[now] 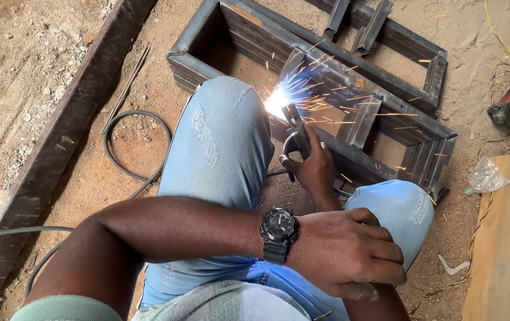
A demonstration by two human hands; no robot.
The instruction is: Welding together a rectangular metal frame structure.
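Observation:
My right hand (313,168) grips a welding electrode holder (297,129) between my knees. Its tip meets a stacked steel frame (350,71) of rectangular tubing on the sandy ground, where a bright arc (276,102) throws sparks to the right. My left hand (350,252), with a black wristwatch (278,233) on the wrist, rests over my right knee in light blue jeans; it holds nothing, fingers curled loosely over the knee. My left knee (225,131) hides part of the frame's near side.
A black welding cable (125,128) loops on the sand at left. A long rusty steel beam (59,137) runs diagonally along the left. An angle grinder (509,108) with yellow wire lies at upper right. A wooden plank (501,238) and crumpled plastic (485,176) lie at right.

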